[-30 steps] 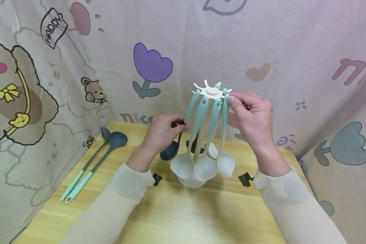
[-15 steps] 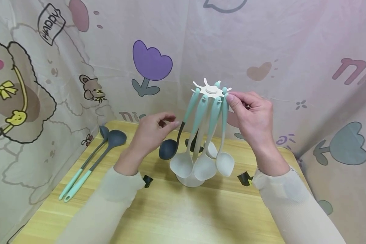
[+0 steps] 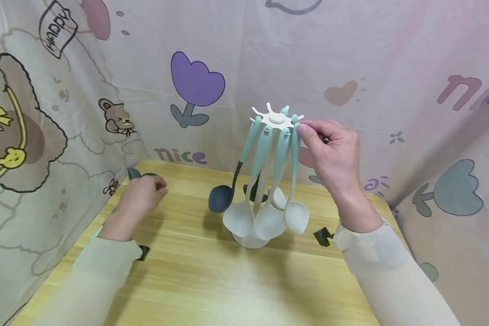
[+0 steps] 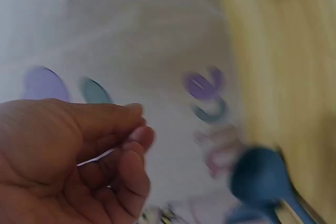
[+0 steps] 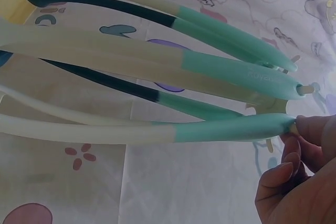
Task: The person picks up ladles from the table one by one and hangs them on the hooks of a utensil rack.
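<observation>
A white utensil rack [image 3: 277, 118] stands on a round base, with several mint-handled utensils on its hooks. Among them are a dark ladle [image 3: 220, 199] on the left and pale ladles [image 3: 270, 222] in front. Thumb and fingers of my right hand [image 3: 336, 154] pinch a hook of the rack at its right side, by the end of one mint handle [image 5: 236, 128]. My left hand [image 3: 140, 199] holds nothing, its fingers loosely bent. It is over two dark ladles [image 4: 257, 174] lying at the table's left side, hiding most of them in the head view.
The wooden table [image 3: 212, 280] meets a printed cloth backdrop [image 3: 244, 54] behind and at both sides. Part of the rack's back left hooks carry no utensil. Small dark wrist cameras [image 3: 323, 236] jut out near my cuffs.
My left hand has let go of the dark ladle hanging on the rack and moved left to the ladles on the table. My right hand has stayed at the rack.
</observation>
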`<state>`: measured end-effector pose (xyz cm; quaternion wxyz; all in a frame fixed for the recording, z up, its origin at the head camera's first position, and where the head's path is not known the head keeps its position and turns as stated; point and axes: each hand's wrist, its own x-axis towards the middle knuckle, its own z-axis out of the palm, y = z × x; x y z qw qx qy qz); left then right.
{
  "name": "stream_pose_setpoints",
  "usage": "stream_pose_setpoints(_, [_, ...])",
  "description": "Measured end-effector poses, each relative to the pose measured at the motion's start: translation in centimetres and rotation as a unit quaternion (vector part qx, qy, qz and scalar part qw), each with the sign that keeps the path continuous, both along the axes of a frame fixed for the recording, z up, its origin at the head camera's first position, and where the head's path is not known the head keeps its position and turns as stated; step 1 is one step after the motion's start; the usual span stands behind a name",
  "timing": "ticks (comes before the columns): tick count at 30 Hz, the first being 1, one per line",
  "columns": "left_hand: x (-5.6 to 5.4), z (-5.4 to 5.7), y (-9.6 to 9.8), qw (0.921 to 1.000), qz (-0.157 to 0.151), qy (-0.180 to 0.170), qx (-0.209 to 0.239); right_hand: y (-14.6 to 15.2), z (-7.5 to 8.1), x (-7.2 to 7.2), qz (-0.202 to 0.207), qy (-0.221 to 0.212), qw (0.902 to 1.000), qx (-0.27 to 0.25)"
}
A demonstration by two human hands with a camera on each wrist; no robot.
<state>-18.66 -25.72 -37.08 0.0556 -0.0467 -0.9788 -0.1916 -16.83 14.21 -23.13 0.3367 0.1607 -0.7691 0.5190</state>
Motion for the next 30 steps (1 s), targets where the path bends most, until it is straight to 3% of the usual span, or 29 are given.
stream_pose_setpoints(6, [-0.4,-2.8,-5.0,0.9947,0.019,-0.095,-0.034,0.0,0.0,-0.1,0.005,0.001,1.0,0.002])
stream_pose_setpoints(10, [0.2,-3.9,-7.1,0.9858,0.042,-0.156,-0.046,0.1,0.0,-0.1,0.005,-0.002,1.0,0.003])
stream_pose_setpoints(19, [1.6,-5.3,-9.1,0.9777,0.051,-0.187,-0.081,0.1,0.0,0.0,0.005,-0.008,1.0,0.001])
stream_pose_setpoints(23, [1.6,-5.6,-9.1,0.9726,0.067,-0.208,-0.08,0.3,0.0,0.0,0.005,-0.007,1.0,0.0])
stream_pose_setpoints(30, [1.1,-5.8,-9.1,0.9708,0.094,-0.207,-0.076,0.3,-0.1,0.0,0.001,-0.003,1.0,0.007])
